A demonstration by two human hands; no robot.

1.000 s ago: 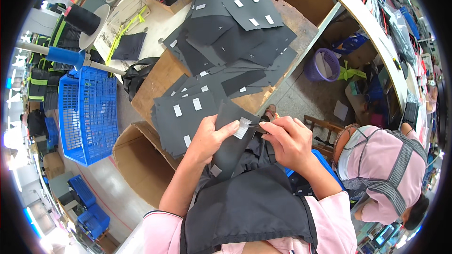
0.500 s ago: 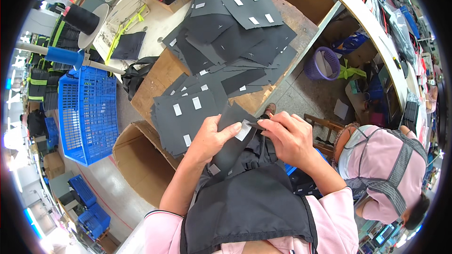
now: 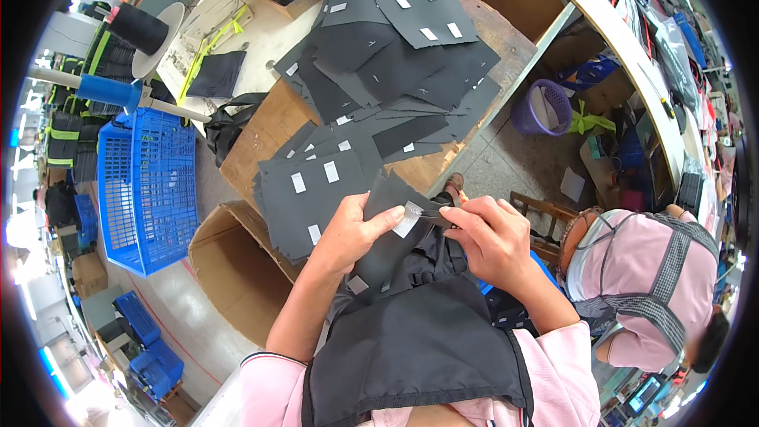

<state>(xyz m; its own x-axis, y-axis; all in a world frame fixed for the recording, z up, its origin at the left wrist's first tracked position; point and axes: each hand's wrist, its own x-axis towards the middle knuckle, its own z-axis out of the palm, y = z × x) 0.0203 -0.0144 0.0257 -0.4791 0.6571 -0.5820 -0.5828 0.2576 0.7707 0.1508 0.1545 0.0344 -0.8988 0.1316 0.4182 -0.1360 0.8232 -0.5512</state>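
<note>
My left hand (image 3: 353, 231) presses down on a black fabric piece (image 3: 387, 241) that carries a small white sticker (image 3: 409, 218). My right hand (image 3: 492, 239) pinches the sticker's right edge with thumb and forefinger. The piece lies over a bundle of black fabric (image 3: 419, 340) on my lap. Just beyond my hands, a stack of black cut pieces with white stickers (image 3: 308, 190) hangs over the near edge of a wooden table (image 3: 261, 130).
More black cut pieces (image 3: 395, 39) spread over the table's far side. A blue plastic basket (image 3: 146, 182) and an open cardboard box (image 3: 229, 269) stand to my left. A purple bucket (image 3: 541, 107) sits on the floor. A person in a pink shirt (image 3: 648, 285) works at right.
My hands stay on the same fabric piece. The right hand's fingers have closed in on the white sticker's edge.
</note>
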